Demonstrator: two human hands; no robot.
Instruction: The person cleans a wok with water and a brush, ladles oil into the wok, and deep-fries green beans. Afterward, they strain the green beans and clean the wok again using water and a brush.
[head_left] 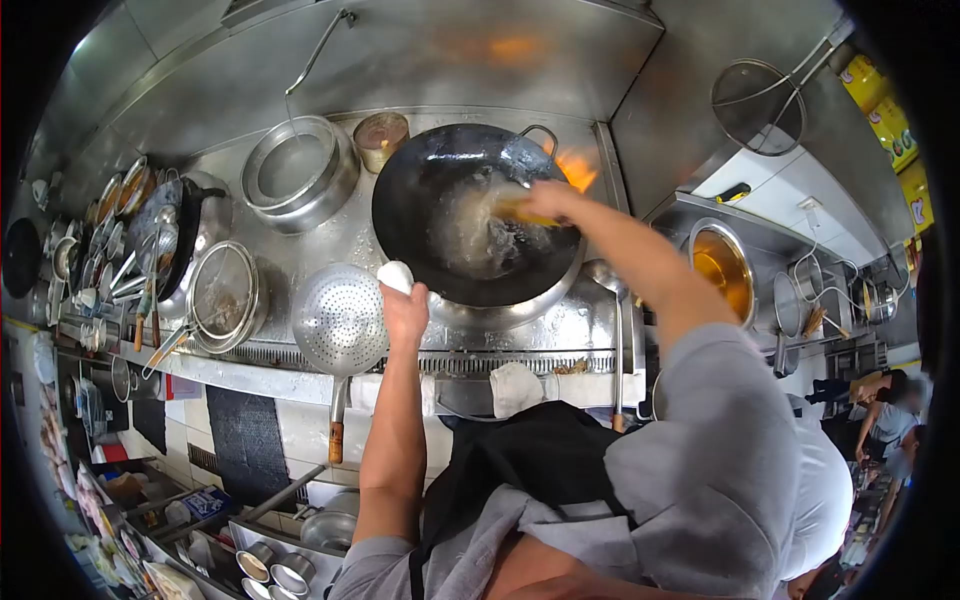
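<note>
A large black wok sits tilted on the stove, with water swirling in its bottom. My right hand reaches over the wok's right side, closed around a yellowish wok brush whose end is smeared by motion in the water. At the wok's near left rim, my left hand is closed on a folded white cloth. The cloth lies against the rim; whether a handle is beneath it is hidden. Beside that hand rests a perforated metal skimmer with a wooden handle.
Flames rise behind the wok's right edge. A steel pot and a tin can stand at the back left. Strainers sit further left. A ladle lies right of the wok, near a pot of amber liquid.
</note>
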